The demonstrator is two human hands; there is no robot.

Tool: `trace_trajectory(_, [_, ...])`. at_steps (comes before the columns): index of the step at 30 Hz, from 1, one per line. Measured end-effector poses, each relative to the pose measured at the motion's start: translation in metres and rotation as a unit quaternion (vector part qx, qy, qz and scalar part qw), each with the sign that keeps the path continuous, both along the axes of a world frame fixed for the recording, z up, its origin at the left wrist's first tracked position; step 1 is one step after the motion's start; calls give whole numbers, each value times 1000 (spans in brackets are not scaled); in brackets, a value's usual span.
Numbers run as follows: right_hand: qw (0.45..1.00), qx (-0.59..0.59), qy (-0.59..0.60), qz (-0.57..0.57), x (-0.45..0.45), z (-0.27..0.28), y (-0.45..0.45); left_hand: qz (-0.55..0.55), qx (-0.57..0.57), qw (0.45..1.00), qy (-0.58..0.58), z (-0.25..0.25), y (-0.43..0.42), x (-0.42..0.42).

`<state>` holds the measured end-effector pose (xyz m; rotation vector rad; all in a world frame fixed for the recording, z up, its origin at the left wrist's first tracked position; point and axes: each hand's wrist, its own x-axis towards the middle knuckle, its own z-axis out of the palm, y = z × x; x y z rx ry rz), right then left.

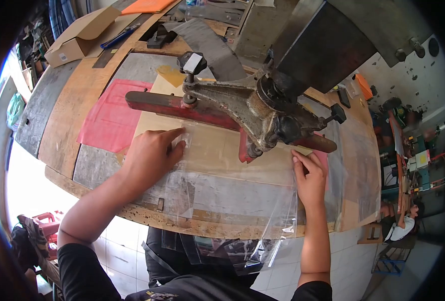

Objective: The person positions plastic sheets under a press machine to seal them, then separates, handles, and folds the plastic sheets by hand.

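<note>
"Across the worn, patched surface (pixel 74 100), anything worth noting?"

"Wooden boards and grey sheeting mostly, with a red translucent sheet (pixel 114 115) on the left. Farther back, an open-flapped cardboard box (pixel 82 37) and, just beside it, a blue utility knife (pixel 121 36)."

"And over the middle?"

"A cast-metal press head (pixel 265 113), with a long red bar (pixel 215 116) beneath, above a tan sheet (pixel 215 155)."

"Round about?"

"White floor tiles (pixel 127 246) below the front edge, a red plastic stool (pixel 49 228) off to the left. Far off to the right, a seated person (pixel 403 226) near green machinery (pixel 417 173)."

"Now the clear plastic film (pixel 277 220): where, exactly?"

"Over the tan sheet, then down past the front edge of the surface, creased and glossy at the lower right."

"Left fingers (pixel 172 134)?"

"Thumb and forefinger parted by a small gap, forefinger stretched toward the film's upper left corner. Can't tell about any grip there."

"Right fingers (pixel 305 158)?"

"Nearly closed, thumb against forefinger, pinching the film by its right edge, near the bar."
</note>
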<state>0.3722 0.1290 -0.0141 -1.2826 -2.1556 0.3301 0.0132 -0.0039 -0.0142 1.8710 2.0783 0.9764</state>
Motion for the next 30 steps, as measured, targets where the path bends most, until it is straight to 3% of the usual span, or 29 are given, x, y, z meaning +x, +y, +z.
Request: trace_trajectory(30, [1000,-1,7,17,-3,2,0,1,-28,999,19,0,-1,-3])
